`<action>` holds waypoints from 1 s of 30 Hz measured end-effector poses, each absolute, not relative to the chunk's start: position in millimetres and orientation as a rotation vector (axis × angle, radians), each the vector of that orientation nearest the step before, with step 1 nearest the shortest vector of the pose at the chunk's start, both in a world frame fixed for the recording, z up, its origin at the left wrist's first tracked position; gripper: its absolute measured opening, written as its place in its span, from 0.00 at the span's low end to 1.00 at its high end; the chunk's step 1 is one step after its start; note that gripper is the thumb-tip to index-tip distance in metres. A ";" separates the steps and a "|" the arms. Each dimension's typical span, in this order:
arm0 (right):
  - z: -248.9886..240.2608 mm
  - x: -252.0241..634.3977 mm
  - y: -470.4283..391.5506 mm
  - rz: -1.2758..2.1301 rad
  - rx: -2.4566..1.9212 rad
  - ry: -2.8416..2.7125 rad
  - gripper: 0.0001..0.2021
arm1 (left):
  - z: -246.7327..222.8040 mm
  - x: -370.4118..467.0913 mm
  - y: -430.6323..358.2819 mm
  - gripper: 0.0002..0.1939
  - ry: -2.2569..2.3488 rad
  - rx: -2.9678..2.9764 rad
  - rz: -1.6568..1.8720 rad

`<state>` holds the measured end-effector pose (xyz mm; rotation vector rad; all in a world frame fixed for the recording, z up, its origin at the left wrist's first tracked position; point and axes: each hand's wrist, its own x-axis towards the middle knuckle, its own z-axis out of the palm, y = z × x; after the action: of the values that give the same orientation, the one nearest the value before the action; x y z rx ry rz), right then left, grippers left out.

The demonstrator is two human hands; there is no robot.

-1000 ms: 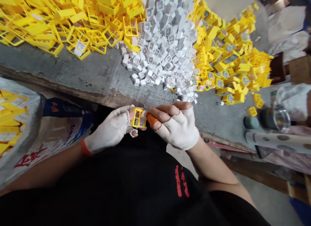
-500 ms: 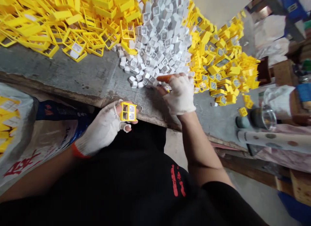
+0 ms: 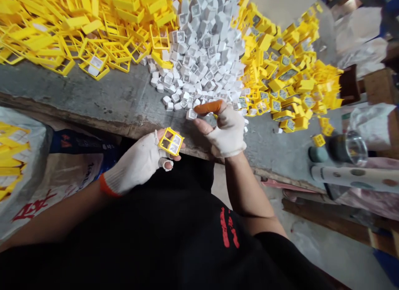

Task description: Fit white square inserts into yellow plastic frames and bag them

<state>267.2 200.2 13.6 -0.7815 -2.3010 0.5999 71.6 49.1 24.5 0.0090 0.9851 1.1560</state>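
My left hand (image 3: pixel 137 161), in a white fingerless glove with an orange cuff, grips a small yellow plastic frame (image 3: pixel 171 141) above the table's front edge. The frame has a grid of openings; white pieces fill the right-hand ones, while those on the left look unfilled. At the near edge of a heap of white plastic cubes (image 3: pixel 205 53), my gloved right hand (image 3: pixel 229 130) pinches one white cube (image 3: pixel 191 114) between thumb and index fingertips. An orange cover sits on that index finger. Its other fingers are curled, and a bit of yellow shows beneath them.
Yellow frames (image 3: pixel 102 28) are piled on the left of the grey table (image 3: pixel 102 94). Yellow pieces with grey-white filling (image 3: pixel 286 78) lie heaped on the right. A clear jar (image 3: pixel 355 148) and a spotted roll (image 3: pixel 355 175) lie farther right. A bag of yellow pieces (image 3: pixel 12 157) stands lower left.
My right hand has drawn slightly toward me and left, with a white cube now at its fingertips. My left hand has shifted right and tilted the yellow frame. The view has moved slightly.
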 end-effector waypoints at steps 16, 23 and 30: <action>23.5 279.8 134.8 0.034 -0.500 -2.513 0.13 | 16.0 85.8 39.7 0.09 0.787 0.158 1.228; 23.5 254.6 208.4 0.151 -0.667 -2.563 0.15 | 13.9 72.8 35.4 0.10 0.923 0.082 1.311; 3.8 215.6 259.1 -0.043 -0.893 -2.722 0.10 | 13.9 63.1 34.4 0.11 0.958 0.016 1.418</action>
<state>215.6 259.1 3.8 -0.8926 -2.7220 -0.0429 63.1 34.4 13.9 0.0160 0.9585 1.4183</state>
